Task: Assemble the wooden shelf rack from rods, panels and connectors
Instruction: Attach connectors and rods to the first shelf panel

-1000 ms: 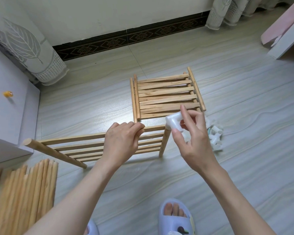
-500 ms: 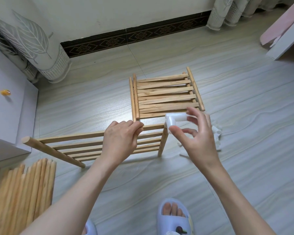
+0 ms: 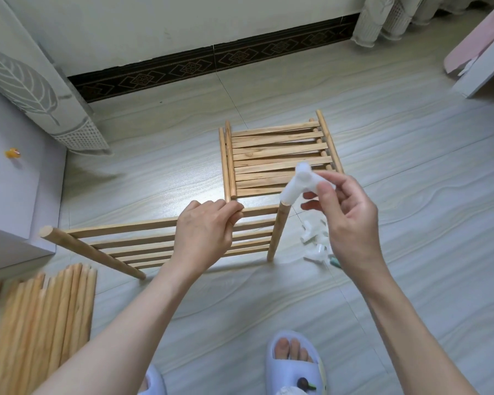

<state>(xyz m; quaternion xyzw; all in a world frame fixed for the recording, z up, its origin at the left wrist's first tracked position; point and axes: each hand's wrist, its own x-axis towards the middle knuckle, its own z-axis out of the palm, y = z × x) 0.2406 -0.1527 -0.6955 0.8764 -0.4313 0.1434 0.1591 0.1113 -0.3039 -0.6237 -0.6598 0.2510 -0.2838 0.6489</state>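
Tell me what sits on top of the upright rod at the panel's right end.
A white plastic connector caps the rod, pinched by the right hand. The rod's tip is hidden inside it, so how deep it sits cannot be seen.

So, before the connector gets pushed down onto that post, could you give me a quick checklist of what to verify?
1. Panel steadied: ok. The left hand grips the top slat of the upright slatted panel.
2. Connector in hand: ok. The right hand pinches the white connector by one arm.
3. Socket over the post top: ok. The connector sits at the top of the right post.
4. Fully seated: cannot tell; the connector is blurred.
5. Post foot on the floor: ok.
6. Spare parts near: ok. More connectors lie by the post, loose rods at lower left.
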